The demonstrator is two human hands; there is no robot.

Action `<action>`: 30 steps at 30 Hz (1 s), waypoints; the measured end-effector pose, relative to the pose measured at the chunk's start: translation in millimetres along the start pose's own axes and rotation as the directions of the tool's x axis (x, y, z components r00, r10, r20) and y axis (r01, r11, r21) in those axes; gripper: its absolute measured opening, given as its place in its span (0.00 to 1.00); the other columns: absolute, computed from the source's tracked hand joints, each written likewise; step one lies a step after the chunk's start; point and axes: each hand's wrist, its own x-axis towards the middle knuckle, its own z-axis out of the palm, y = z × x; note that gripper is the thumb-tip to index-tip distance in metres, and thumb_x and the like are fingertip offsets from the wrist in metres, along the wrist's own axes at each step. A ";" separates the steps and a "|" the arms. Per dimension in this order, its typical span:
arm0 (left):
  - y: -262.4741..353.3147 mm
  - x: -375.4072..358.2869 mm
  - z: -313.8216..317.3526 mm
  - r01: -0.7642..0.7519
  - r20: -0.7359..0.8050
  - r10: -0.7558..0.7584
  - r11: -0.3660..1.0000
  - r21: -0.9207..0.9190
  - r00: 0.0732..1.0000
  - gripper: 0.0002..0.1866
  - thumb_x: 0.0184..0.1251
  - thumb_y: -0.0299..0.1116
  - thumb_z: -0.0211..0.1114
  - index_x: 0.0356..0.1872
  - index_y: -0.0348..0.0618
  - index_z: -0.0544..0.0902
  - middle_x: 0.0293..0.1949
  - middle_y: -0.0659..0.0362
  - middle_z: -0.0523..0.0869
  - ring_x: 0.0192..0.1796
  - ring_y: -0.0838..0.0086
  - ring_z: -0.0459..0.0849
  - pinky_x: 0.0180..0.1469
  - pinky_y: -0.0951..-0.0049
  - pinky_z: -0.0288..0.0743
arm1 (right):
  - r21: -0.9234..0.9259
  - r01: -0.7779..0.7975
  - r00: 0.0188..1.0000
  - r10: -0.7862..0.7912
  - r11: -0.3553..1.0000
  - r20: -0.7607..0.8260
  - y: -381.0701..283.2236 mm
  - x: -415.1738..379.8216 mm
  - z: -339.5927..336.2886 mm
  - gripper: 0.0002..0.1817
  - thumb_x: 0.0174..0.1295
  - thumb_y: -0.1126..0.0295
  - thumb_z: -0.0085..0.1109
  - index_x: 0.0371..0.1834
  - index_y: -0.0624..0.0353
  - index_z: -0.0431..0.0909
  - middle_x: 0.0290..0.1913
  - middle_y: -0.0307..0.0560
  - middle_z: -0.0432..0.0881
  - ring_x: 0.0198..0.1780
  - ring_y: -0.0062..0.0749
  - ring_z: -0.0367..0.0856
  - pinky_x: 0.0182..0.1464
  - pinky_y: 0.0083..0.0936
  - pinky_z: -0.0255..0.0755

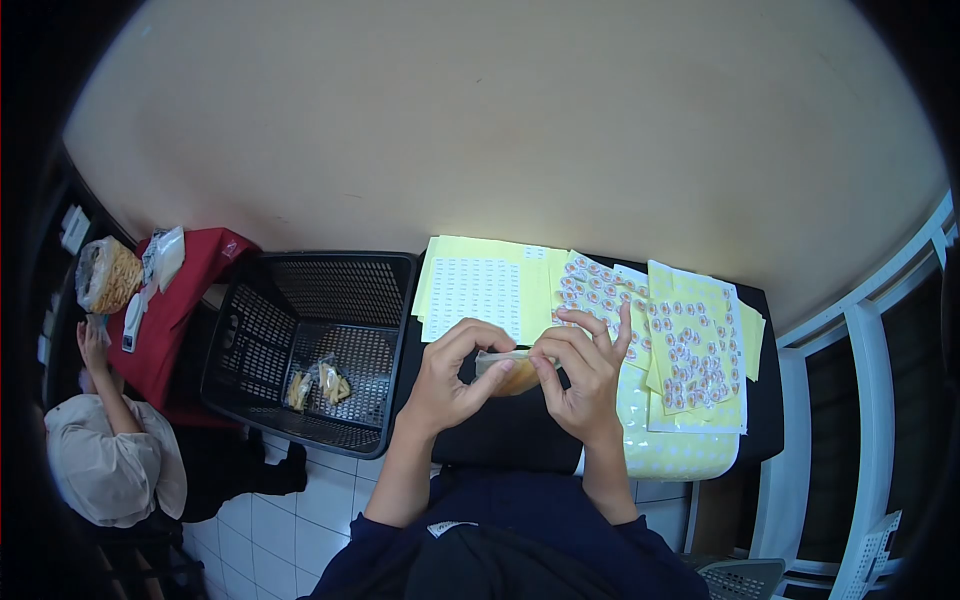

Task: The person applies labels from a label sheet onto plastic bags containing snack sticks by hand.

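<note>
Between my two hands is a small clear bag (513, 376) with yellowish pieces in it, held over the black table. My left hand (456, 378) pinches the bag's left top edge between thumb and fingers. At the bag's right top edge, my right hand (583, 372) pinches with thumb and index finger, its other fingers raised. Behind my left hand lies a sheet of small printed labels (471, 290) on yellow backing. Sheets of round stickers (695, 350) spread to the right of my right hand.
A black plastic basket (345, 335) holding small filled bags (333, 383) stands left of the table. Farther left, a person (115, 450) sits by a red-covered table (195, 290) with a large bag of yellowish pieces (110, 275). White metal frames (872, 400) stand at the right.
</note>
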 end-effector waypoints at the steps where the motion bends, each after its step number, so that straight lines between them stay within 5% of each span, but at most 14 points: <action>1: 2.1 1.9 1.9 -0.017 -0.020 0.018 1.000 0.018 1.000 0.05 0.47 0.22 0.64 0.26 0.37 0.77 0.27 0.57 0.81 0.34 0.71 0.80 0.37 0.75 0.72 | -0.006 0.007 1.000 -0.007 1.000 -0.002 -1.4 0.4 -0.1 0.02 0.47 0.69 0.60 0.23 0.51 0.76 0.29 0.31 0.76 0.49 0.29 0.72 0.65 0.51 0.32; 21: -18.7 -4.4 2.9 0.072 -0.047 -0.074 0.996 -0.060 0.996 0.03 0.47 0.21 0.63 0.22 0.36 0.77 0.28 0.55 0.82 0.32 0.73 0.81 0.37 0.77 0.73 | 0.110 -0.078 0.997 0.076 0.991 0.027 8.8 -1.7 9.0 0.03 0.47 0.70 0.61 0.22 0.52 0.76 0.29 0.34 0.76 0.48 0.31 0.73 0.65 0.49 0.36; 30: -34.4 -12.2 11.2 0.176 -0.052 -0.191 0.960 -0.216 0.980 0.21 0.47 0.20 0.65 0.43 0.34 0.67 0.28 0.57 0.83 0.34 0.79 0.80 0.40 0.81 0.71 | 0.103 -0.076 0.993 0.066 0.992 0.093 10.3 -3.6 21.7 0.03 0.49 0.69 0.59 0.23 0.54 0.76 0.28 0.36 0.76 0.46 0.32 0.74 0.65 0.49 0.36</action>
